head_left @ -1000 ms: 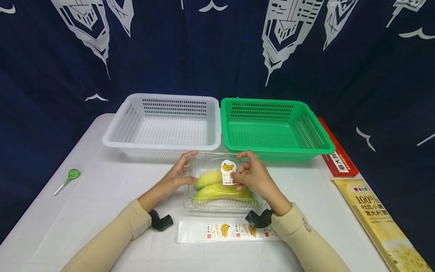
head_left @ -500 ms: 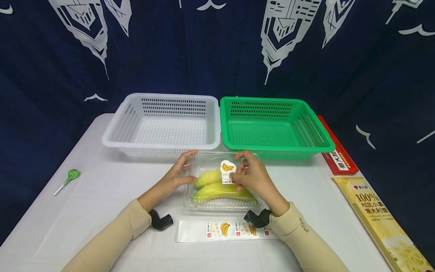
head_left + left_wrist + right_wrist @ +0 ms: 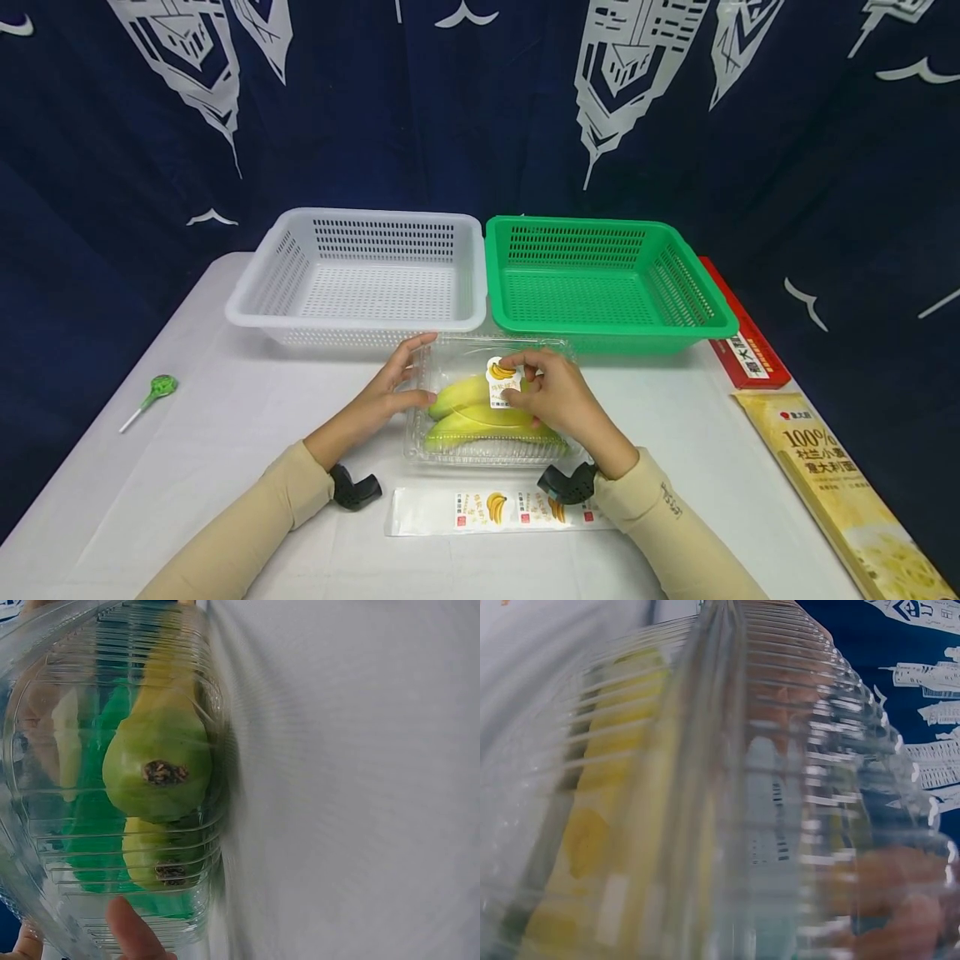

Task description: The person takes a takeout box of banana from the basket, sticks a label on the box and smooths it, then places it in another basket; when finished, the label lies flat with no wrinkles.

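A clear plastic clamshell box (image 3: 457, 354) with bananas (image 3: 480, 421) inside sits in front of the baskets. A white banana sticker (image 3: 505, 396) lies over its lid. My left hand (image 3: 382, 392) rests against the box's left side, thumb and fingers spread. In the left wrist view, my thumb (image 3: 135, 930) is at the ribbed side wall, near the banana ends (image 3: 161, 769). My right hand (image 3: 555, 396) bends over the lid, index fingertip and thumb touching the sticker. In the right wrist view the sticker (image 3: 765, 787) shows blurred through the plastic.
A backing strip of banana stickers (image 3: 427, 510) lies before the box. White basket (image 3: 356, 321) and green basket (image 3: 615, 329) stand behind it. At left lies a green lollipop (image 3: 161, 385); at right, a red box (image 3: 750, 350) and a yellow pasta pack (image 3: 832, 475).
My right index finger has come down from above the sticker's right side onto its upper part, and the thumb has shifted slightly left. My left hand and the box stay in place.
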`<control>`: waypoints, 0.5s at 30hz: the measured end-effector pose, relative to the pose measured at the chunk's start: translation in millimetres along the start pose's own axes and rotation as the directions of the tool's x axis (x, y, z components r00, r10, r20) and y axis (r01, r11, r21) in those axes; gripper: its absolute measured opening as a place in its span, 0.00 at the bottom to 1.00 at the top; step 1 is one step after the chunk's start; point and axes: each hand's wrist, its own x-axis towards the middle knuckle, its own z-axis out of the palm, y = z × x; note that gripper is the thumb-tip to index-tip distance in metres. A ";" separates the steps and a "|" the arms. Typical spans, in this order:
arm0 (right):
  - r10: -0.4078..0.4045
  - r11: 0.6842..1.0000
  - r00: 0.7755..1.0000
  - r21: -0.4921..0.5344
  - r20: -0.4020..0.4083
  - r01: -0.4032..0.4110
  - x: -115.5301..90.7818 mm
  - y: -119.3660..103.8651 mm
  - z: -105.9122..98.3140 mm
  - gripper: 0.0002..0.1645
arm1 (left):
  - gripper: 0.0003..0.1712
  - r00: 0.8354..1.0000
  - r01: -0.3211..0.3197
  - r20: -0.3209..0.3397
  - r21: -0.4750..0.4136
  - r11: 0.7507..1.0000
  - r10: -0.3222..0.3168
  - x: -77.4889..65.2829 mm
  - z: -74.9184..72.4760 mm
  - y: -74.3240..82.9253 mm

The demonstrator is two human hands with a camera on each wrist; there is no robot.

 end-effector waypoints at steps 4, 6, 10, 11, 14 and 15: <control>-0.002 1.000 1.000 -0.019 0.004 0.002 0.3 -0.4 -0.1 0.28 | 0.54 1.000 0.000 0.002 -0.002 1.000 0.000 0.8 -0.2 -0.7; -0.010 1.000 1.000 -0.028 0.006 0.010 0.4 -0.6 -0.4 0.31 | 0.54 1.000 0.000 0.002 -0.002 1.000 0.000 0.5 -0.2 -0.4; -0.037 0.999 0.999 -0.025 0.026 0.038 -1.4 -1.5 -3.0 0.38 | 0.54 1.000 0.001 0.001 0.003 1.000 -0.001 0.7 -0.2 -0.7; -0.048 0.999 0.998 -0.017 0.039 0.049 -2.3 -1.7 -4.1 0.39 | 0.54 1.000 0.001 0.001 0.004 1.000 -0.001 0.7 -0.4 -0.8; -0.086 0.996 0.993 0.013 0.084 0.085 -6.5 -3.5 -10.0 0.41 | 0.54 1.000 0.014 -0.002 0.012 1.000 -0.014 0.2 -1.1 -0.4; -0.098 0.995 0.990 0.024 0.101 0.096 -8.1 -4.0 -12.5 0.41 | 0.54 1.000 0.020 -0.002 0.012 1.000 -0.020 0.1 -1.3 -0.1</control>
